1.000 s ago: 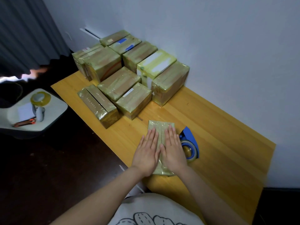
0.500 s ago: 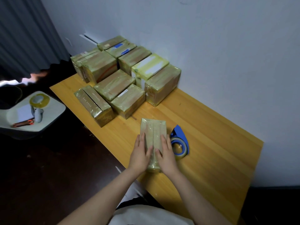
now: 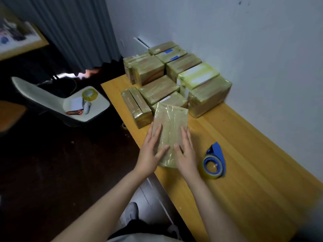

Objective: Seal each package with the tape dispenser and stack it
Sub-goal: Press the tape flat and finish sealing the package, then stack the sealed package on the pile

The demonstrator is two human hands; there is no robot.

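One taped package [image 3: 170,123] sits between the left hand [image 3: 150,154] and the right hand [image 3: 187,154]. Their straight fingers [image 3: 156,135] press along its long edges with thumbs on top, not curled round it. Just beyond the fingers ten wrapped packages [image 3: 159,89] crowd the surface [image 3: 244,154], and one blue tape dispenser [image 3: 214,161] lies right of the right fingers.

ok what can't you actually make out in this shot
Head view only:
- Underside of the tape-wrapped brown package: hidden by the package itself, the left hand and the right hand.
- Labels on the stacked wrapped packages: too blurred and small to read.
- Anything beneath that stack's top layer: covered by it.
- Small items on the white chair: blurred.
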